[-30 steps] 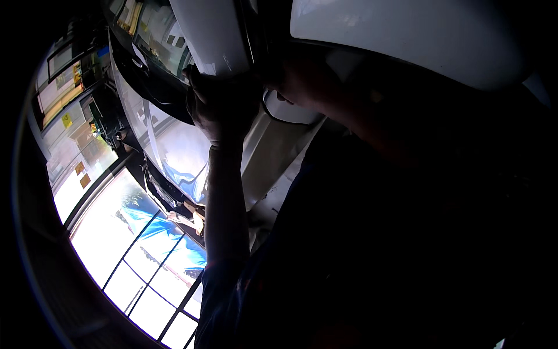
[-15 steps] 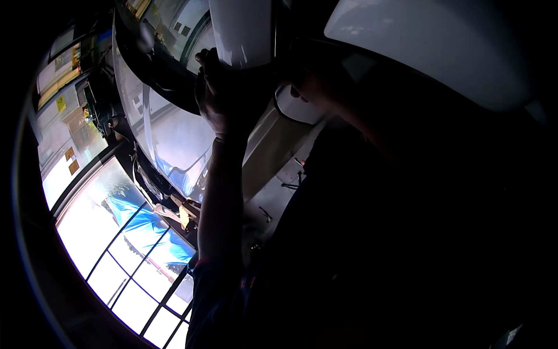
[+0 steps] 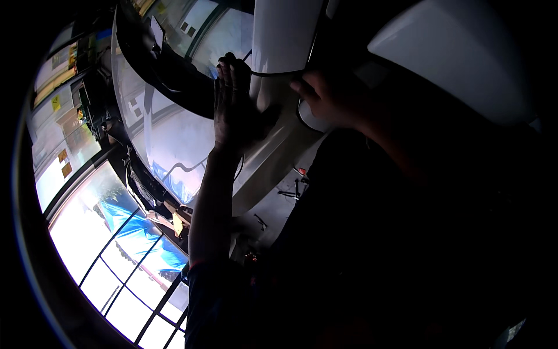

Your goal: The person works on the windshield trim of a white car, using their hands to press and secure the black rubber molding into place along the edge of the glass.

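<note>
While raised, left hand (image 3: 233, 107) flat on pale panel (image 3: 273, 145), right hand (image 3: 326, 98) gripping its edge.

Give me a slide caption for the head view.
Left hand pressed flat on a white curved panel, right hand gripping its edge, bright windows behind.

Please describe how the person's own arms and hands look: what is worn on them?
Both hands are bare, without gloves. The left hand has a bare forearm up to a short dark sleeve with a thin reddish edge. The right hand leads into shadow, so its sleeve cannot be told.
</note>
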A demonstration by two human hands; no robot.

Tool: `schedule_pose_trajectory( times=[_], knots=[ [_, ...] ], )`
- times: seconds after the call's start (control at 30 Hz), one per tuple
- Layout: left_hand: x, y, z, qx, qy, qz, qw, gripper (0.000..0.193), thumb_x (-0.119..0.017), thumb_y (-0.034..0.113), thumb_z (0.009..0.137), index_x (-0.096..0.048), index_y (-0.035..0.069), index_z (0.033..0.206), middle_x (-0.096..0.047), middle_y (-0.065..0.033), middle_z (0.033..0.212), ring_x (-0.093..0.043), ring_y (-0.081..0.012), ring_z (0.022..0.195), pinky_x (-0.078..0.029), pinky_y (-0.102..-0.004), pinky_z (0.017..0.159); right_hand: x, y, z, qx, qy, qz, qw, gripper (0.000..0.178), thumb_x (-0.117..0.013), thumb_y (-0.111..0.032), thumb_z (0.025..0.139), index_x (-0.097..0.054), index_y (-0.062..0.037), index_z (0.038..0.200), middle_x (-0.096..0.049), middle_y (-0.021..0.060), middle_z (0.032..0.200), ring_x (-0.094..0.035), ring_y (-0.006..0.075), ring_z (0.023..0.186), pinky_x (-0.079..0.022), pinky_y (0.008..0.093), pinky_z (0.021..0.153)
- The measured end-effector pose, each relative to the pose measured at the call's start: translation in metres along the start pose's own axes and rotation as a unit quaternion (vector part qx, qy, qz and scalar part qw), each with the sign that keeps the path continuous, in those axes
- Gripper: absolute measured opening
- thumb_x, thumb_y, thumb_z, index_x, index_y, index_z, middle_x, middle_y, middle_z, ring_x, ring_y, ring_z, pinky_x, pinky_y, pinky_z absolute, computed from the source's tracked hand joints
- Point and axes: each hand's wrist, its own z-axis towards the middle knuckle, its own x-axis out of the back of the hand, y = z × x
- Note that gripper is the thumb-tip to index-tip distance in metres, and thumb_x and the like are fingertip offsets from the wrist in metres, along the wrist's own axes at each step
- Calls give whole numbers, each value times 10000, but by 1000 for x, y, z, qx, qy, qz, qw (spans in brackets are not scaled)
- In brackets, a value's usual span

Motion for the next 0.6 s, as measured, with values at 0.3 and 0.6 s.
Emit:
schedule_pose_trajectory(
  times=[0.3, 0.6],
  knots=[
    [-5, 1, 2, -9, -4, -8, 1000, 1185, -782, 550, 897, -141, -74, 1674, -168, -404, 1701, -150, -561, 1604, -175, -636, 1300, -15, 2, -5, 3, 67, 78, 995, 407, -647, -263, 1080, -656, -31, 746, -633, 99, 610, -624, 199, 524, -525, 364, 555],
    [-6, 1, 4, 3, -3, 17, 1000, 1245, -819, 562, 841, -166, -124, 1649, -194, -429, 1683, -198, -547, 1600, -209, -606, 1300, -10, 4, -3, -20, 31, 28, 999, 397, -608, -303, 1095, -671, -28, 815, -646, 115, 648, -657, 249, 590, -552, 426, 628]
  ],
)
